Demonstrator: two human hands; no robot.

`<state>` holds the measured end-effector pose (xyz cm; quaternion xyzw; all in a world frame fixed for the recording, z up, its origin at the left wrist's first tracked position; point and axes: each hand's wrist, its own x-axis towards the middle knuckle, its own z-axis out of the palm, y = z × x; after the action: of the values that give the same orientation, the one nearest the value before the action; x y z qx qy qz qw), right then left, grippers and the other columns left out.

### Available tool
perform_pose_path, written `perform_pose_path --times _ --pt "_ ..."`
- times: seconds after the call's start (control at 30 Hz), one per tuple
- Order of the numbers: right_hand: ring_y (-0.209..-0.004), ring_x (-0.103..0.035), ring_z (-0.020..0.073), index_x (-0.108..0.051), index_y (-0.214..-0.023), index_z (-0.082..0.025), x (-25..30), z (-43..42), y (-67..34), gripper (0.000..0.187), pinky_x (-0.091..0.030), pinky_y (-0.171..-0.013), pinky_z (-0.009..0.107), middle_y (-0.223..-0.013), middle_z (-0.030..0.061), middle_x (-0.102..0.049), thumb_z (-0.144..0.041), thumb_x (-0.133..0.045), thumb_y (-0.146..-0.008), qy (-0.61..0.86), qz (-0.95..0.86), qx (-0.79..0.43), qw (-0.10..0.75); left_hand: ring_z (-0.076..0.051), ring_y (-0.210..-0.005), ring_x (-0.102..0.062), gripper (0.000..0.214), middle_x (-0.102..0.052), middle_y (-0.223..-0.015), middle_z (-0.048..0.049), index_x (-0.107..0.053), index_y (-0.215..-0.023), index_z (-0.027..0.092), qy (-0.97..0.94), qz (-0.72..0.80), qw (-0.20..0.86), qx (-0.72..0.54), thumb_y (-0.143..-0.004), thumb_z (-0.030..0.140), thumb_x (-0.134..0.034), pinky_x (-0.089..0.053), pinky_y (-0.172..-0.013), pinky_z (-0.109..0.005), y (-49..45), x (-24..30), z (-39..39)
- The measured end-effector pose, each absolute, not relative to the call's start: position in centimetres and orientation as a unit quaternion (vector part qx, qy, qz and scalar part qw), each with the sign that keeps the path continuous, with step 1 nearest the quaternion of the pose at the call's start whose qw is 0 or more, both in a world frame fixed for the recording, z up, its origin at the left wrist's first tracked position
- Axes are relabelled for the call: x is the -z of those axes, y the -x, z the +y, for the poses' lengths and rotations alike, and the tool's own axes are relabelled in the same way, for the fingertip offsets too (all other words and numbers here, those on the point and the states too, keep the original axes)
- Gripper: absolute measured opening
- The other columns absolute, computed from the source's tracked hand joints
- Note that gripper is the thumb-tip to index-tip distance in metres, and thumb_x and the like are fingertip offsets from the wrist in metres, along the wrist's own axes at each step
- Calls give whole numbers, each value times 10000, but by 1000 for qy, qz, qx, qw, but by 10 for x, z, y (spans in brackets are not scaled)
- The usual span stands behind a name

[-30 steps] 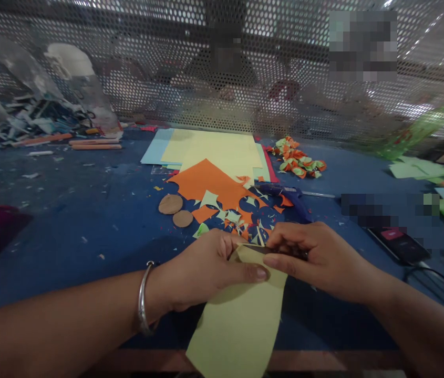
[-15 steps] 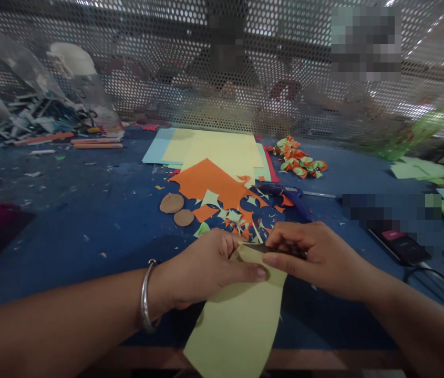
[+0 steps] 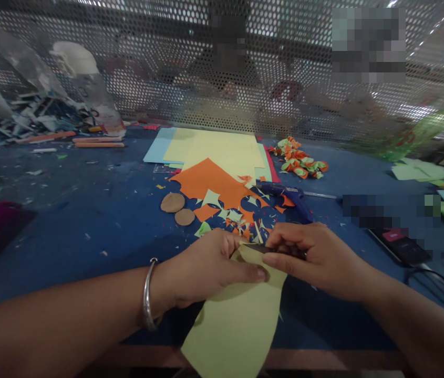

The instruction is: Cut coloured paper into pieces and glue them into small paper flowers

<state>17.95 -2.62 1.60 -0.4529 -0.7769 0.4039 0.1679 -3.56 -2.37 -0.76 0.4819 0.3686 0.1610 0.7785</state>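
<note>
A sheet of pale yellow paper (image 3: 237,320) hangs over the table's front edge, pinched along its upper part by my left hand (image 3: 222,262), thumb flat on top. Closed around a pair of dark scissors (image 3: 256,247), my right hand (image 3: 308,254) hides most of the handles. The visible blade lies across the paper's top edge, close to my left fingertips. Just beyond both hands are small green, orange and cream paper scraps (image 3: 234,215). Two brown cardboard discs (image 3: 173,202) lie to the left of the scraps.
An orange sheet (image 3: 206,178) overlaps stacked yellow paper (image 3: 222,147). A blue glue gun (image 3: 296,199) lies right of it, below curled paper pieces (image 3: 300,160). A phone (image 3: 399,244) with a cable is at right. A clear bottle (image 3: 99,97) stands back left, before a perforated metal panel (image 3: 158,63).
Both hands, the scissors and the paper keep nearly the same position. The paper's lower end has shifted slightly left, and the view has moved a little.
</note>
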Motion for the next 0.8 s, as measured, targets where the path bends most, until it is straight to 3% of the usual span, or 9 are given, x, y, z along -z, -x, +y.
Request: perform_pose_path --times 0.8 --pt "-525 -349 74 -575 -753 -181 -15 -28 -178 299 -286 -489 212 -584 -70 -415 -419 -650 -917 455 -789 -379 164 -69 -495 -426 241 -507 -614 34 -567 -743 156 -528 380 748 -132 -789 349 -702 -320 -480 -213 37 7 -24"
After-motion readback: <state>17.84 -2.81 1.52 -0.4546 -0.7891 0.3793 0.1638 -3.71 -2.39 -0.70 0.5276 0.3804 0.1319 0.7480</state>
